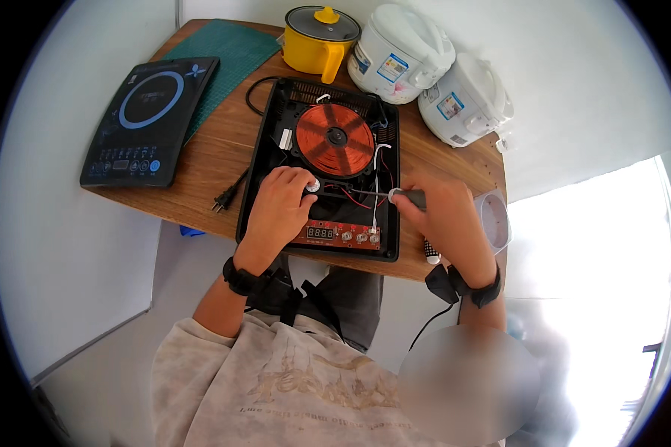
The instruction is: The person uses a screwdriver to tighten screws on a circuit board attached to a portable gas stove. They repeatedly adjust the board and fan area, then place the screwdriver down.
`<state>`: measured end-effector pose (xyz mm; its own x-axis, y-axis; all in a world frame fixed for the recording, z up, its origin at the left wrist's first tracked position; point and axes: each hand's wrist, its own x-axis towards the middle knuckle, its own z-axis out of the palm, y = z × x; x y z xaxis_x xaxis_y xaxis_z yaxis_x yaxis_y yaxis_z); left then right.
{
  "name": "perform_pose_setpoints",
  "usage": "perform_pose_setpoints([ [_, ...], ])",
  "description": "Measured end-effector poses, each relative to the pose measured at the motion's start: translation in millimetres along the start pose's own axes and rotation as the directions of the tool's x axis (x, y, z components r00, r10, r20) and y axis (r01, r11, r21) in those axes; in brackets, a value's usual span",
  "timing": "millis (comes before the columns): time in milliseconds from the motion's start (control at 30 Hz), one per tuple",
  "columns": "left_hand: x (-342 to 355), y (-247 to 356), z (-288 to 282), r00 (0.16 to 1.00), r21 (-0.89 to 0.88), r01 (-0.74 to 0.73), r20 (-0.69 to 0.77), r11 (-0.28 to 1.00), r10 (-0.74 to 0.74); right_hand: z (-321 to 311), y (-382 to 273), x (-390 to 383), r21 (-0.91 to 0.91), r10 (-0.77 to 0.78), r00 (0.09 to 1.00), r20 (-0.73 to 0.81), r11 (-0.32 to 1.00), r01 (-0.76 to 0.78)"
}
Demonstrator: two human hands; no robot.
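Your left hand [278, 205] bends over the opened induction cooker [390, 238] at centre, thumb and forefinger at a round silver part [313, 185]; whether they pinch it, I cannot tell. Rightward, your right hand [441, 206] clamps the screwdriver [416, 198] handle, shaft pointing left.

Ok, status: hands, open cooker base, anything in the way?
Right hand gripping screwdriver over open cooker base; copper coil exposed. Left hand at white round part. White cable close by screwdriver.

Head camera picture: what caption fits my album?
Left hand and right hand over an opened cooktop with a copper-coloured coil, the right holding a screwdriver.
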<state>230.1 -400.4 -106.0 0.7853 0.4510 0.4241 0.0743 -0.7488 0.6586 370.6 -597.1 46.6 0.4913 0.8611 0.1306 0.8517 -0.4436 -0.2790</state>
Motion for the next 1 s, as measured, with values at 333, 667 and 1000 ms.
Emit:
perform_pose_setpoints([
  [333,1,-1,-2,1.000,-0.031,-0.004,0.016,1.000,0.005,9,-10,32,0.258,0.081,0.958,-0.275,0.966,-0.008],
  [667,0,0,-2,1.000,-0.016,-0.003,0.009,1.000,0.003,8,-2,24,0.007,0.092,0.953,-0.289,0.996,-0.094],
  [1000,-2,-2,-1,1.000,-0.008,0.005,0.028,1.000,-0.005,-2,0,21,0.210,0.054,0.984,-0.167,0.978,-0.018],
])
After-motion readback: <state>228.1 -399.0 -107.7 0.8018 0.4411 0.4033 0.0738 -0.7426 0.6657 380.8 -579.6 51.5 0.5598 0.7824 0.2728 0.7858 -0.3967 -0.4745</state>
